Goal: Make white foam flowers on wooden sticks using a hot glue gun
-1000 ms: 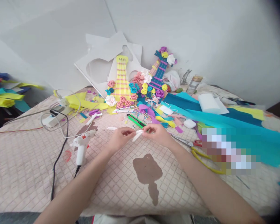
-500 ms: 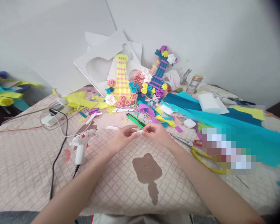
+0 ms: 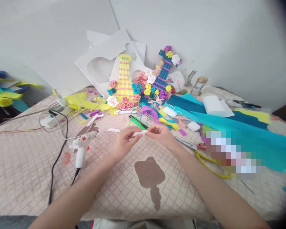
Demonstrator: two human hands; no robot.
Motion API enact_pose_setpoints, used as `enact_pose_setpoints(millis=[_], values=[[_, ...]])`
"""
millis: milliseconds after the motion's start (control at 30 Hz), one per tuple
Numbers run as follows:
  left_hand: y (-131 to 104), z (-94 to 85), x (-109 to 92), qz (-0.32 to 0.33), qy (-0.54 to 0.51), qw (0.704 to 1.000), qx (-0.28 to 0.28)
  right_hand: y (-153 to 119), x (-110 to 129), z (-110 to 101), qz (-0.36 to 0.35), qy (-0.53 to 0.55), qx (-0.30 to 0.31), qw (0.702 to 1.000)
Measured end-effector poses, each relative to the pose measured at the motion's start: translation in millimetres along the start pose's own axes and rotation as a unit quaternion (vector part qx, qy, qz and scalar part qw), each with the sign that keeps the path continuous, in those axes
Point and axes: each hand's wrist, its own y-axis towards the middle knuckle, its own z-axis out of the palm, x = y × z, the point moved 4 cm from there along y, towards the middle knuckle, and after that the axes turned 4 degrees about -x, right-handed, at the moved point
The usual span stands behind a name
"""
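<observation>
A small white strip [image 3: 140,134] is pinched between both hands over the middle of the table. My left hand [image 3: 125,140] is closed on its left end, thumb and fingers together. At its right end, my right hand [image 3: 160,135] pinches it with thumb and fingertips. Just beyond the hands lies a green and black cutter [image 3: 137,122]. Another white strip [image 3: 113,130] rests on the cloth left of the cutter. A white glue gun [image 3: 82,148] sits to the left of my left hand.
Flower-trimmed yellow [image 3: 124,79] and blue [image 3: 164,74] guitar shapes stand at the back. Yellow-handled scissors [image 3: 212,165] and teal paper [image 3: 240,127] lie right. A power strip [image 3: 54,117] with cables is left. Paper scraps cover the table behind the hands.
More of the white strip shows between the hands. The fingers of my left hand have shifted slightly around it. The view has moved a little.
</observation>
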Motion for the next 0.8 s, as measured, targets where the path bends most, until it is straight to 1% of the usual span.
enact_pose_setpoints(millis=[133,333,400,600,800], values=[[-0.1,-1.1,2.0,-0.007,-0.021,1.0,-0.009,-2.0,3.6,1.6,0.008,0.01,-0.005,1.0],[-2.0,-2.0,2.9,-0.062,-0.016,0.998,-0.029,-4.0,6.2,2.9,0.002,0.007,-0.007,1.0],[-1.8,-2.2,2.2,-0.069,-0.013,0.997,-0.031,-4.2,6.6,3.1,-0.008,-0.001,-0.009,1.0],[-0.8,-4.1,3.0,-0.021,0.026,0.999,-0.031,-4.6,8.0,3.4,-0.029,-0.023,-0.015,0.999],[-2.3,-4.4,3.9,-0.01,0.038,0.999,-0.024,-4.8,8.7,3.4,-0.038,-0.023,-0.019,0.999]])
